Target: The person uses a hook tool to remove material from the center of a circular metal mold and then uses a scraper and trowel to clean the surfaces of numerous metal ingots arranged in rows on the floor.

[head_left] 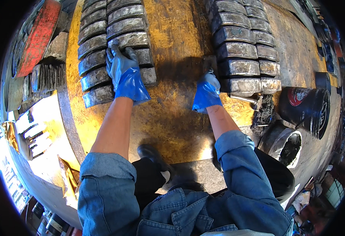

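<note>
Two double rows of curved, grimy metal blocks lie on a yellow-stained work surface (172, 133). My left hand (125, 69), in a blue rubber glove, rests on the left rows of blocks (129, 25). Its fingers are spread over the blocks, thumb apart. My right hand (209, 84), gloved the same way, is closed beside the near left corner of the right rows of blocks (239, 51). A dark, flat-ended piece (209, 63) sticks out beyond its fingers; shadow hides what kind it is.
A hammer-like tool (243, 99) lies before the right rows. Further right stand a black bucket (304, 110) and a tipped, pale-rimmed container (292, 147) with dark contents. On the left are a red metal piece (40, 37) and stacked thin plates (48, 77).
</note>
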A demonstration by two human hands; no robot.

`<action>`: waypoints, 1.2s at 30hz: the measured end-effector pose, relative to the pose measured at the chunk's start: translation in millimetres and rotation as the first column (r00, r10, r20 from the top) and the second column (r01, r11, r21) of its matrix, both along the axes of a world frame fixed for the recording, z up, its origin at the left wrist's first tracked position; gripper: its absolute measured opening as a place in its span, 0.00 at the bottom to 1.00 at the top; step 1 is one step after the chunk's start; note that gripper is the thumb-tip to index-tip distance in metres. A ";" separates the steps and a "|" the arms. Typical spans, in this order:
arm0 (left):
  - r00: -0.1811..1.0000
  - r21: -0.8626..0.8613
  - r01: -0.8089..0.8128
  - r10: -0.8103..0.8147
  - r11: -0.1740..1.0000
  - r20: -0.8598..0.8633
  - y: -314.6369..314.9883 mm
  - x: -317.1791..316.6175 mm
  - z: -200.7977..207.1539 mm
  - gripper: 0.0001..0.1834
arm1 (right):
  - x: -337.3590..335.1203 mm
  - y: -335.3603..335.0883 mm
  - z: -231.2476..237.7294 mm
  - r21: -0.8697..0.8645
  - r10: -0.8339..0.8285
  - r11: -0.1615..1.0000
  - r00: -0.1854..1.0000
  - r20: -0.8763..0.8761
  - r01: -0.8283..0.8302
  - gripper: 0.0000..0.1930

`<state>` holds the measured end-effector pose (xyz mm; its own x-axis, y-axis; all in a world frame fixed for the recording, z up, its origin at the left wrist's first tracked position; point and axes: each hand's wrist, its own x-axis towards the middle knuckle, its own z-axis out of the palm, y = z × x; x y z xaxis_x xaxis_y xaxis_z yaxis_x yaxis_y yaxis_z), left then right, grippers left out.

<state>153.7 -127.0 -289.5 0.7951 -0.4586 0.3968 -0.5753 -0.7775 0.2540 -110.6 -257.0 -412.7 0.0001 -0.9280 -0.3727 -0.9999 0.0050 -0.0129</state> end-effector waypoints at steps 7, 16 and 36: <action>0.995 -0.004 0.000 0.000 1.000 -0.098 0.9 -2.7 3.2 0.34 | 6.0 -5.1 11.9 0.038 -0.039 0.998 0.999 -0.033 0.040 0.15; 0.997 -0.021 -0.009 0.007 1.000 -0.072 1.4 -1.7 7.2 0.32 | 6.7 -16.3 -7.2 -0.036 0.338 0.940 0.940 -0.051 -0.340 0.12; 0.997 -0.036 0.010 -0.013 0.999 -0.075 -6.9 -6.0 4.9 0.32 | 35.8 -37.9 -34.9 -0.063 0.581 0.810 0.784 0.217 -0.583 0.20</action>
